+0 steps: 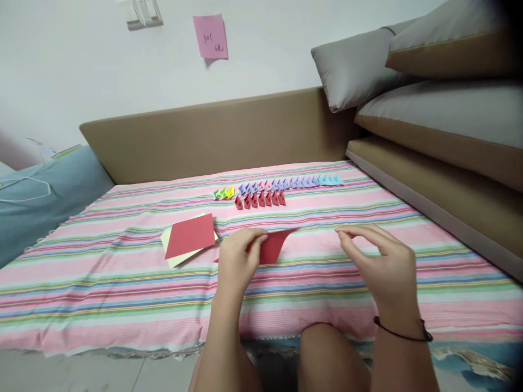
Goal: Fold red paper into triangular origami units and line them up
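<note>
My left hand (pixel 239 256) pinches a sheet of red paper (pixel 273 249) between thumb and fingers, above the striped cloth. The sheet's right corner points out past the fingertips; much of the rest is hidden behind the hand. Apart from it, to the right, my right hand (pixel 378 256) has its thumb and forefinger tips brought together, with nothing visible between them. Left of my left hand lies another red sheet (pixel 192 237) on top of pale yellow paper (pixel 180 262). Beyond the hands stands a row of small folded red paper pieces (pixel 261 200).
Behind the red row is a longer row of purple, pink and blue folded papers (pixel 286 184), with green and yellow ones (pixel 224 193) at its left. A brown backrest (pixel 220 136) bounds the far side; stacked grey-brown cushions (pixel 441 120) rise at right. The striped cloth (pixel 122 272) has wrinkles.
</note>
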The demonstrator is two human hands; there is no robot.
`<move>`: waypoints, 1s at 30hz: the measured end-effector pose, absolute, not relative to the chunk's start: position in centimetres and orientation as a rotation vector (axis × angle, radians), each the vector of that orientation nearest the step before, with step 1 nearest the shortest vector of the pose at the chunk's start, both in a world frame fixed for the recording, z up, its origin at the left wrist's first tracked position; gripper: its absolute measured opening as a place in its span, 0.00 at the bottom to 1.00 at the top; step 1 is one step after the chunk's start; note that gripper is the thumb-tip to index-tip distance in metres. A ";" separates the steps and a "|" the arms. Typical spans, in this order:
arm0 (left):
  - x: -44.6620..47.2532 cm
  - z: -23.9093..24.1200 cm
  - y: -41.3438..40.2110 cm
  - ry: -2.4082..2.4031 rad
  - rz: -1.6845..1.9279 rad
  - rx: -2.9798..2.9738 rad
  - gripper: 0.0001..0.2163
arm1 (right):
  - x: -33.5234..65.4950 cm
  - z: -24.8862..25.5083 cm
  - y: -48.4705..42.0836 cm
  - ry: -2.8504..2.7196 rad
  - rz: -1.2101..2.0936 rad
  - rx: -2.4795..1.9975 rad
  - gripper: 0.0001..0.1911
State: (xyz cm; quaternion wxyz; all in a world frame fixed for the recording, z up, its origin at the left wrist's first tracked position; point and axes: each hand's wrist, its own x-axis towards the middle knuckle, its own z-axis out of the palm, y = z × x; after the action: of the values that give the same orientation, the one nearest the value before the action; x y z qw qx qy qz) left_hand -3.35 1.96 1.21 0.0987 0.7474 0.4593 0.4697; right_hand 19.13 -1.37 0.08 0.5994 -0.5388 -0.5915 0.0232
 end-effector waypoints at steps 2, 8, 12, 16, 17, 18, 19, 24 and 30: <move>-3.1 1.2 2.0 1.371 1.459 1.846 0.06 | 19.4 0.1 -1.4 -1.307 0.226 -1.263 0.04; -1.5 0.6 2.3 1.187 1.483 1.161 0.11 | 17.1 0.4 -1.0 -1.368 1.150 -1.183 0.13; -1.0 0.4 2.4 1.182 1.466 1.115 0.14 | 15.8 0.2 -0.6 -1.283 1.222 -1.147 0.12; -0.7 0.8 2.1 1.156 1.373 1.265 0.26 | 15.5 0.1 -0.5 -1.080 1.093 -1.185 0.13; -0.7 0.9 1.9 1.108 1.301 1.328 0.30 | 15.5 0.1 -0.4 -1.046 1.066 -1.183 0.13; -0.6 0.9 1.8 1.053 1.213 1.383 0.36 | 15.5 0.1 -0.4 -1.026 1.047 -1.173 0.13; -0.5 0.9 1.6 1.004 1.127 1.419 0.41 | 15.5 0.0 -0.3 -1.018 1.033 -1.161 0.13; 0.3 0.7 1.2 0.883 1.045 1.356 0.37 | 15.6 -0.3 -0.1 -1.017 1.024 -1.102 0.16; 0.2 0.7 1.5 0.859 1.179 0.931 0.16 | 17.0 -0.4 -0.3 -0.986 1.036 -1.130 0.14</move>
State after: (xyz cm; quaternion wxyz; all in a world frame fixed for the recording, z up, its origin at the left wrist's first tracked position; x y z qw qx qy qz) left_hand 0.22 1.47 0.69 0.6486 0.4095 0.3778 0.5185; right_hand 17.02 -0.26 -0.39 0.6125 -0.4901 -0.4274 0.4494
